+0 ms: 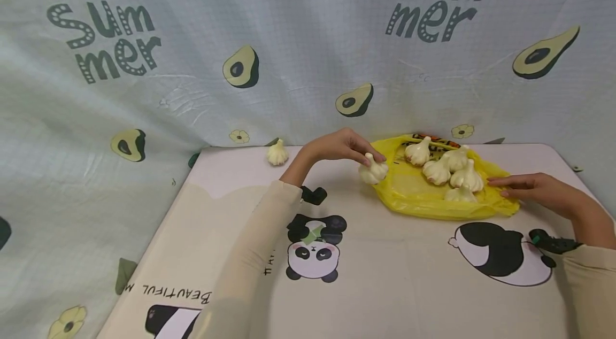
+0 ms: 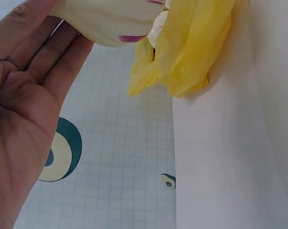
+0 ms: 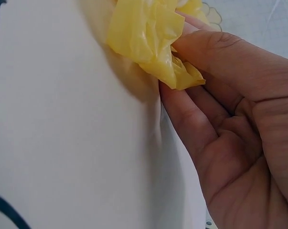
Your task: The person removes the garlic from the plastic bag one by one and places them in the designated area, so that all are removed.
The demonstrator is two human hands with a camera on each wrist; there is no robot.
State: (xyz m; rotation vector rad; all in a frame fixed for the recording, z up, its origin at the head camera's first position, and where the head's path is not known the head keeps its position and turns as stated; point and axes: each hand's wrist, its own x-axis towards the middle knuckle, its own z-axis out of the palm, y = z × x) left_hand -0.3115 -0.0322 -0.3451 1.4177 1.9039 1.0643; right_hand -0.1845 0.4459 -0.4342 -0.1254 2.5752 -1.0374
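A garlic bulb (image 1: 373,170) is pinched by its neck in my left hand (image 1: 340,145), at the left rim of a yellow plastic bag (image 1: 414,201). In the left wrist view the same garlic bulb (image 2: 110,21) shows purple streaks near the fingertips. Several more garlic bulbs (image 1: 466,176) lie inside the open bag. My right hand (image 1: 548,194) pinches the bag's right edge; the right wrist view shows the crumpled yellow plastic (image 3: 153,43) between thumb and fingers. Away to the left, a single garlic bulb (image 1: 277,153) stands on the table near its back edge.
The table (image 1: 375,275) has a pale cover printed with pandas and lettering. Behind it hangs a curtain (image 1: 298,50) with avocado and "summer" prints, close to the table's back edge. Dark wrist straps (image 1: 553,243) show at the sleeves.
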